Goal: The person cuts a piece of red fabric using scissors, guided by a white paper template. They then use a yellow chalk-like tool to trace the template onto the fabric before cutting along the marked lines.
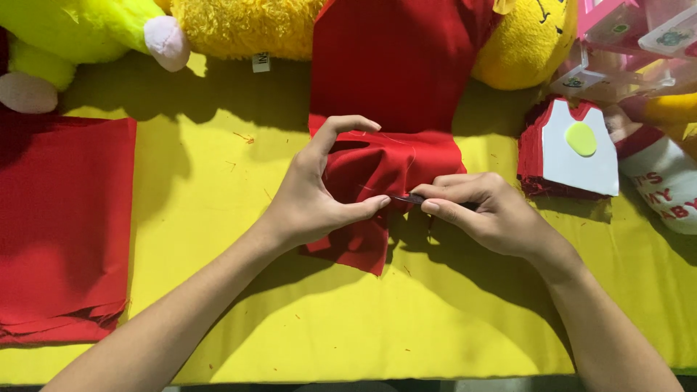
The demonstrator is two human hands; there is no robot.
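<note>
A piece of red cloth (392, 87) lies on the yellow table cover (218, 239) and is bunched up near the middle. My left hand (319, 192) pinches the bunched part between thumb and forefinger, the other fingers arched over the folds. My right hand (483, 210) holds a small dark thin tool (408, 197), its tip pressed into the cloth right beside my left thumb. The rest of the tool is hidden in my fingers. A loose thread lies on the cloth.
A stack of flat red cloth (62, 225) lies at the left. Yellow plush toys (239, 25) sit along the far edge. At the right stands a pile of red pieces under a white shirt-shaped template (577, 152), beside a striped sock-like toy (664, 181) and pink boxes (624, 22).
</note>
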